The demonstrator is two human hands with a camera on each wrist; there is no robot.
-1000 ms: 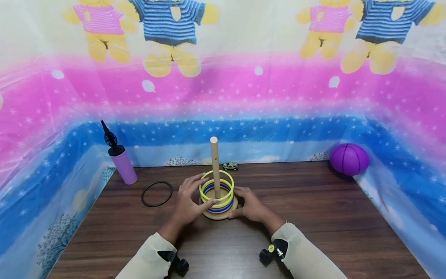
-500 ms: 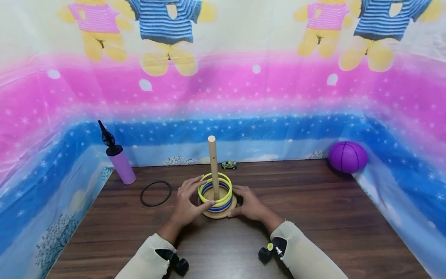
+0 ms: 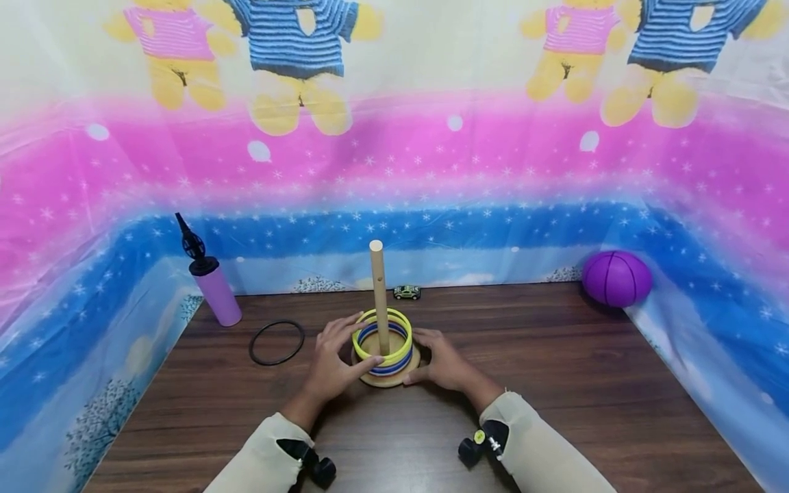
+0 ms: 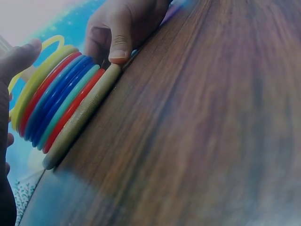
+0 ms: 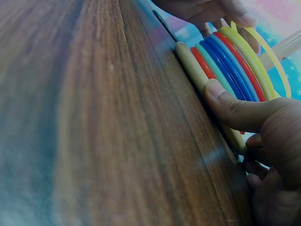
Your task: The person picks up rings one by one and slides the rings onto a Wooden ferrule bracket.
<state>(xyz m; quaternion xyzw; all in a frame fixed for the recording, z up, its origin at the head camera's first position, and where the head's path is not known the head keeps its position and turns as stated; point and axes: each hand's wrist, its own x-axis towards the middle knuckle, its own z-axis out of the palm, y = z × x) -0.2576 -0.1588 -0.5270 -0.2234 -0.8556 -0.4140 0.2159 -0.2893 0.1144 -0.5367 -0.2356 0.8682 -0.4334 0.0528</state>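
A round wooden base [image 3: 390,382] with an upright wooden peg [image 3: 379,291] stands on the table. Stacked around the peg lie several rings in red, teal, blue and yellow; a blue ring [image 4: 55,102] shows mid-stack. My left hand [image 3: 333,356] pinches the topmost yellow ring [image 5: 284,74], thumb at its near side and fingers at its far left. This ring encircles the peg, tilted, with a gap to the yellow one below in the wrist views. From the right, my right hand [image 3: 446,363] grips the base's edge, its thumb [image 5: 225,96] on the near rim.
On the left, a black ring [image 3: 251,346] lies flat on the brown table [image 3: 555,383], near a purple hand pump [image 3: 216,291]. A small toy car [image 3: 407,293] sits behind the peg. At the back right is a purple ball [image 3: 617,279]. A printed cloth hangs behind.
The yellow ring in my left hand has come down slightly along the peg, nearer the stack. My right hand has kept its grip on the base.
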